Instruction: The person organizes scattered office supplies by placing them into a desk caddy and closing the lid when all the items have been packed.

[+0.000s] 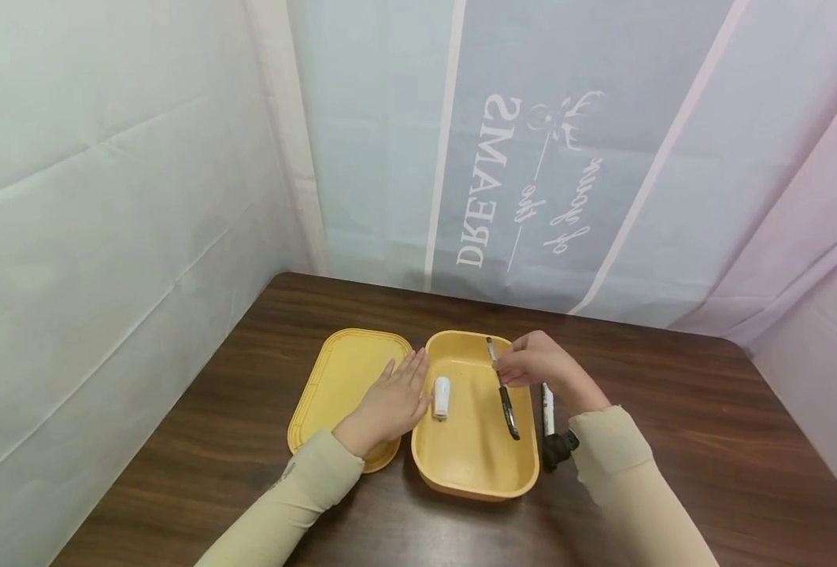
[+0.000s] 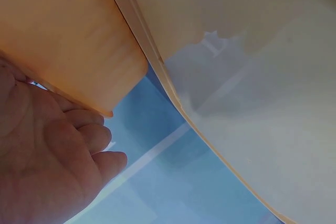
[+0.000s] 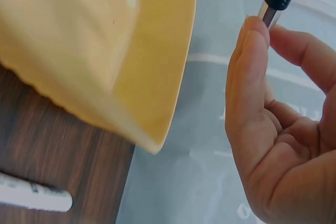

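So the right hand (image 1: 535, 362) has a pen (image 1: 507, 408) pinched between thumb and fingertips, gripping the barrel. The pen is above the inside of a yellow box (image 1: 466, 465), slanting from near the far rim down toward the near right corner, black end closest to the wearer. Right wrist view shows the thumb pressed up against the fingers, with the pen's dark part sticking out past them.

Left hand (image 1: 393, 398) is laid out flat, fingers pretty straight and close together, tips at the box's left rim. Can't tell how hard it's pressing, if at all.

Inside the box, near the left wall, there's a small white object (image 1: 442, 396). The flat yellow lid (image 1: 350, 370) is on the left, nearer the tabletop's far left corner, and the left hand covers part of it. The right hand blocks a bit of the box's far right rim.

Just right of the box, a white marker (image 1: 548, 409) lies on the brown tabletop (image 1: 673, 441), partly behind the right hand. Past the tabletop's far edge hangs a blue-grey curtain (image 1: 383, 157) with mirrored lettering.
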`<state>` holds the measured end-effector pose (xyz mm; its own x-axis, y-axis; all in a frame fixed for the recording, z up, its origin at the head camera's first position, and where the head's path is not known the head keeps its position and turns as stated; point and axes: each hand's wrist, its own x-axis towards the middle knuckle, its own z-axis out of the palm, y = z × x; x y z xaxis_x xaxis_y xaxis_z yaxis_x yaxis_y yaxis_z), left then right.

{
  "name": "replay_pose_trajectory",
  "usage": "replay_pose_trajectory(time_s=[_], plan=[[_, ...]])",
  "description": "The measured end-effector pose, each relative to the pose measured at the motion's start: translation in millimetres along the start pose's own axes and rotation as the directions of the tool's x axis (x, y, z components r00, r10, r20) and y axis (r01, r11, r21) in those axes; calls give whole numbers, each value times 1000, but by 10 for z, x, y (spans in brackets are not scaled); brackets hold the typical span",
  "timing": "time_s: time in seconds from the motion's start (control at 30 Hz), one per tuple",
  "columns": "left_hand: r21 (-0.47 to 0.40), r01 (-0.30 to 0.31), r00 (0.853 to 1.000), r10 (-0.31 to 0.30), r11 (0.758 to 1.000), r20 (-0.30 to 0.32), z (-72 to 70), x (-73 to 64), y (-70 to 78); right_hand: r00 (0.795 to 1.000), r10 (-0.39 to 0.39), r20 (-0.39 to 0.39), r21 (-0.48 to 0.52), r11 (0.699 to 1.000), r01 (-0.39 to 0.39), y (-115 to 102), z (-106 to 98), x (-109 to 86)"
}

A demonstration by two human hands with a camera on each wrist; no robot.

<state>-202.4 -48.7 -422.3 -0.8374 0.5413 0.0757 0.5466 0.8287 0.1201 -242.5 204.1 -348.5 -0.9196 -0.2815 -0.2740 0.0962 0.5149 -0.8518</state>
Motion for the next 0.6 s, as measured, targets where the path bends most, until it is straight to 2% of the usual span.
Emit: replay_pose_trajectory(time_s=[0.3,0.6], plan=[[25,-10,1000,10,1000,0,-4,21,-16,1000,21,-22,-79,997,-22,-159,229,129],[2,-3,1000,3,1000,17,-35,36,-3,997,47,-69,-241,969,-62,-103,405,301]])
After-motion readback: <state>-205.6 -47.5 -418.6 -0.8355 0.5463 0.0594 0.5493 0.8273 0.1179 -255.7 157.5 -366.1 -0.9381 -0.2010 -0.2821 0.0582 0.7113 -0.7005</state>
